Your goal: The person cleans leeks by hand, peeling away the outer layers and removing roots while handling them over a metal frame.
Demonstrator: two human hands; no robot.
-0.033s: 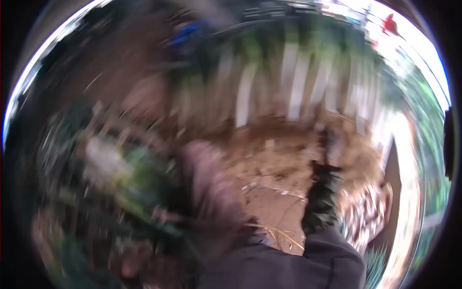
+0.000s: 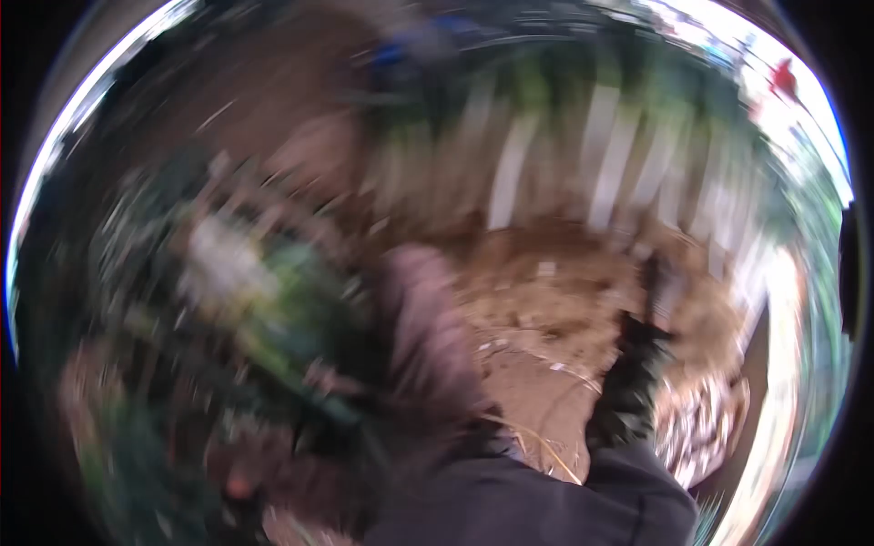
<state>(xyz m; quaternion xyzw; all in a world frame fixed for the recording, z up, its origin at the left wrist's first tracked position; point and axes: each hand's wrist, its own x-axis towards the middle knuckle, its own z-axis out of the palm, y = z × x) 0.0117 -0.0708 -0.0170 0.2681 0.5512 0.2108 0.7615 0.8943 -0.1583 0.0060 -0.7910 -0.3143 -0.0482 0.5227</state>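
Note:
Strong motion blur covers the view, and neither of my hands stands out clearly. On the left lies a bunch of leafy plants (image 2: 291, 300), green with a pale, whitish part (image 2: 223, 264). A pinkish smear (image 2: 332, 378) at its lower edge may be fingers, but I cannot tell whose hand or what it grips. Below it, a brownish shape with an orange spot (image 2: 239, 482) is too smeared to name. Ahead, a row of white-stalked, green-topped plants (image 2: 605, 173), like leeks or big green onions, stands along dug soil (image 2: 537, 282).
My dark-trousered leg (image 2: 628, 491) ends in a camouflage-patterned shoe (image 2: 628, 387) on the right. A long pinkish-brown shape (image 2: 432, 337), perhaps a muddy boot, lies left of it. A pale bundle (image 2: 696, 423) is at the right, beside a light strip (image 2: 778, 364). Yellowish straw (image 2: 546, 446) crosses the ground.
The whole scene has shifted to the right in the view, as the head turns. No change in what the hands hold can be made out.

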